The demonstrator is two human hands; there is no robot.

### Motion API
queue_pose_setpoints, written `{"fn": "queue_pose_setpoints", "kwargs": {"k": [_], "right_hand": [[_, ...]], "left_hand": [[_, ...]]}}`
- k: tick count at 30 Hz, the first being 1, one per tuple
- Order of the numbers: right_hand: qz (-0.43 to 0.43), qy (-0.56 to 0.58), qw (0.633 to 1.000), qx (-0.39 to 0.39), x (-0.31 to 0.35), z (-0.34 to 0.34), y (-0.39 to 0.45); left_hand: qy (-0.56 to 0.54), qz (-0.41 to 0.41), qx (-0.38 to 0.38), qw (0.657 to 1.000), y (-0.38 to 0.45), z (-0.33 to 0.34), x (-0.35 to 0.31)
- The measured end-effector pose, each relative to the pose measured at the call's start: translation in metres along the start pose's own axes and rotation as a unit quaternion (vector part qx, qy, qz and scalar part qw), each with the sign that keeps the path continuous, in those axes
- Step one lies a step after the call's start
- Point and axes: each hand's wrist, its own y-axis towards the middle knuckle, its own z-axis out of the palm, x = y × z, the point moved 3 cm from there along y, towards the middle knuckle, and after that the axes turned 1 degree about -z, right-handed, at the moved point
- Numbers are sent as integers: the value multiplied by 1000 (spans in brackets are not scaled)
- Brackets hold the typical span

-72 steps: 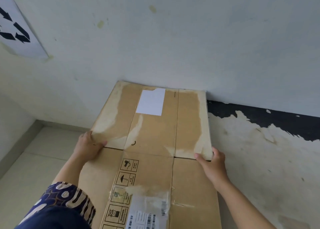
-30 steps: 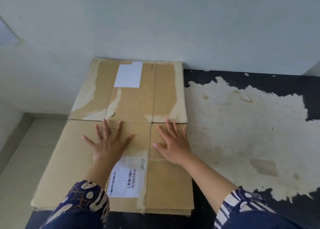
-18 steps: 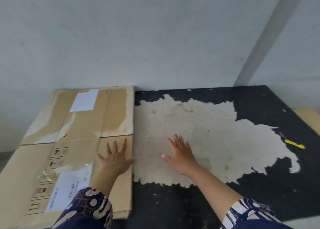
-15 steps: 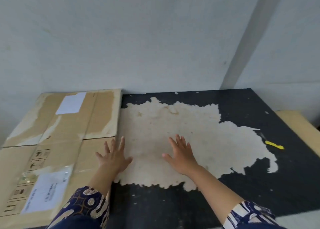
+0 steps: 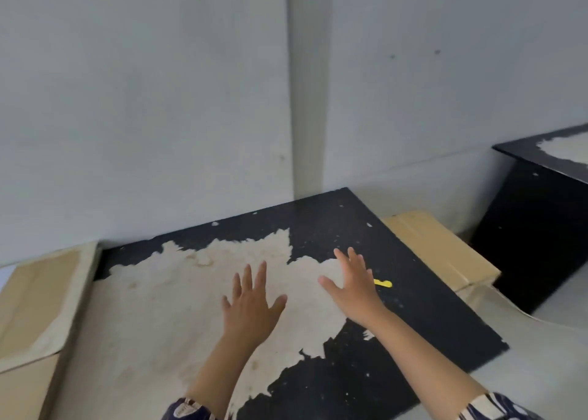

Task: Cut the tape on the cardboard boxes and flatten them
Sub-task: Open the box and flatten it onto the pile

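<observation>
Both hands have left the flattened box (image 5: 38, 295); left grip (image 5: 251, 305) and right grip (image 5: 353, 286) released, spread, reaching toward the yellow cutter (image 5: 383, 283) just beyond the right grip.

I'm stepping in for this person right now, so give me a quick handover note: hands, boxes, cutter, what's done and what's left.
Left hand: open, empty, fingers spread over the worn black table.
Right hand: open, empty, just short of the yellow cutter lying on the table.
Flattened box: lies flat at the table's left side; that one looks done.
Unflattened box: sits off the table's right edge, still in box shape.
Left to do: probably pick up the cutter, slit that box's tape and flatten it.
</observation>
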Motion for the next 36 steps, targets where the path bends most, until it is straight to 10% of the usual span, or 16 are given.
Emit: {"fn": "queue_pose_setpoints", "kwargs": {"k": [11, 23, 36], "right_hand": [[76, 70, 991, -85, -161, -102, 15], [86, 66, 994, 23, -352, -200, 84], [109, -59, 980, 155, -447, -163, 183]], "left_hand": [[-120, 107, -3, 987, 33, 63, -170], [-311, 23, 17, 950, 55, 154, -379], [-346, -306, 17, 887, 143, 265, -433]]}}
